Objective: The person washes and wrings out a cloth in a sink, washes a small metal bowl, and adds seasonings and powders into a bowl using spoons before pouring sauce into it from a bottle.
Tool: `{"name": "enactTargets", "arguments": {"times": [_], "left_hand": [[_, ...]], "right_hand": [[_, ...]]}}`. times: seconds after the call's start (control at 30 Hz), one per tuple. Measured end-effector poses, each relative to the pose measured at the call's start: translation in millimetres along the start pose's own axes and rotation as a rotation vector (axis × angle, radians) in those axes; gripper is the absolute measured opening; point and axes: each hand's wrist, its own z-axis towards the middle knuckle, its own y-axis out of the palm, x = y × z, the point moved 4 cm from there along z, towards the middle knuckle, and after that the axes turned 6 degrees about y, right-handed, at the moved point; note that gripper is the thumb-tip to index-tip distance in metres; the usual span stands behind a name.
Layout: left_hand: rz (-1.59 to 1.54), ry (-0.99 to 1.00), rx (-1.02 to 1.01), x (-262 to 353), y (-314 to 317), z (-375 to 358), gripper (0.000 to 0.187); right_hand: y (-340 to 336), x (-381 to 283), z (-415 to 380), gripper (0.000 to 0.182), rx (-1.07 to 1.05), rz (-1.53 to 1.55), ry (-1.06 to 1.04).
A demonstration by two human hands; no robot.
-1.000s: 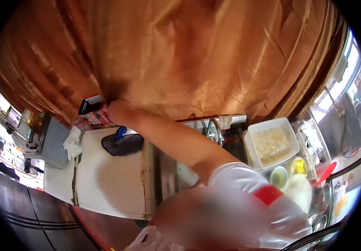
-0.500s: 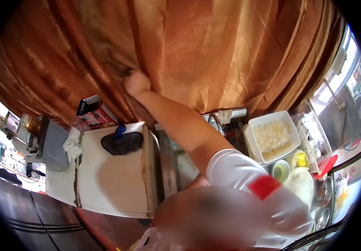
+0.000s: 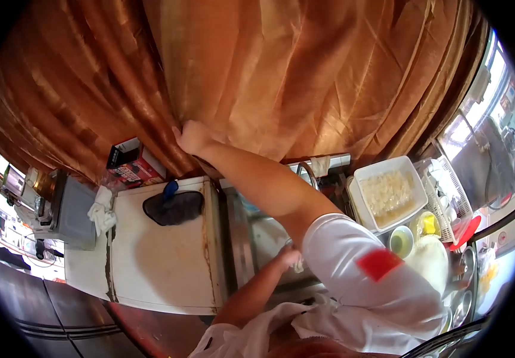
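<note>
My right hand (image 3: 193,137), at the end of a stretched arm in a white sleeve with a red patch, is closed on a fold of the orange-brown curtain (image 3: 251,71). The curtain hangs across the whole far side, and the fingertips are partly hidden in its folds. Lower down, my left hand (image 3: 289,256) is over the metal sink (image 3: 264,238). Its fingers are closed round a small whitish cloth (image 3: 297,265), of which only a crumpled end shows. The right upper arm covers part of the sink and tap (image 3: 307,173).
Left of the sink stands a white, rust-edged top (image 3: 162,262) bearing a dark mesh pad (image 3: 177,209), a white rag (image 3: 102,210) and a red-black box (image 3: 132,164). To the right are a white tub (image 3: 389,194) of pale contents, a green cup (image 3: 401,241) and a basket (image 3: 451,197).
My right hand has moved slightly down along the curtain, whose folds have shifted. My left hand, hidden before, now shows over the sink with the whitish cloth. The blurred shape at the bottom has gone.
</note>
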Motion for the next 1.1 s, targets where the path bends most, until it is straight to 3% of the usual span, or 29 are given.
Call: {"name": "enactTargets", "arguments": {"times": [0.07,0.13,0.17,0.23,0.3,0.33,0.4,0.47,0.6,0.7,0.83,0.93,1.03,1.1], "left_hand": [[-0.02,0.003,-0.012,-12.2,-0.6,9.0,0.009],[-0.09,0.033,0.0,-16.9,3.3,16.5,0.01],[-0.018,-0.085,-0.023,-16.1,2.5,13.1,0.01],[-0.063,-0.076,-0.016,-18.9,5.9,13.1,0.01],[-0.059,-0.092,-0.016,-16.8,6.6,15.8,0.01],[-0.035,-0.119,-0.022,-13.5,8.6,13.6,0.011],[0.002,-0.163,-0.018,-4.0,15.1,11.7,0.012],[0.032,-0.198,0.002,3.0,19.6,13.2,0.013],[0.047,-0.204,-0.01,-12.7,23.2,33.3,0.01],[-0.001,-0.194,-0.063,-21.3,27.6,44.8,0.015],[-0.006,-0.213,-0.035,-23.8,34.8,56.0,0.019],[-0.104,-0.256,-0.015,1.0,40.7,48.7,0.019],[-0.353,-0.204,0.045,16.2,47.1,48.4,0.019],[-0.39,-0.192,0.029,40.3,52.7,38.0,0.02]], "right_hand": [[-0.3,17.4,1.6,0.058,0.022,0.001,-0.05],[-25.6,32.3,-5.3,0.059,-0.009,-0.155,0.012],[-43.0,41.2,-10.6,0.059,-0.024,-0.234,0.04],[-68.0,75.5,-17.1,0.06,-0.005,-0.214,0.118],[-95.0,110.9,-21.9,0.058,0.091,-0.126,0.032],[-116.3,113.5,-30.3,0.05,-0.056,-0.104,0.065],[-122.2,155.7,-29.8,0.036,-0.041,0.107,-0.048],[-144.2,164.8,-44.1,0.031,-0.087,0.188,0.045],[-150.4,195.2,-59.1,0.034,-0.159,0.206,0.128],[-153.5,192.4,-84.2,0.04,-0.25,0.391,0.166],[-171.0,189.3,-144.2,0.042,-0.168,0.644,0.153],[-200.8,172.7,-224.9,0.034,-0.142,0.754,0.349],[-182.8,256.8,-320.5,0.027,0.165,0.961,0.615],[-152.9,323.6,-397.4,0.026,0.383,0.896,1.017]]}}
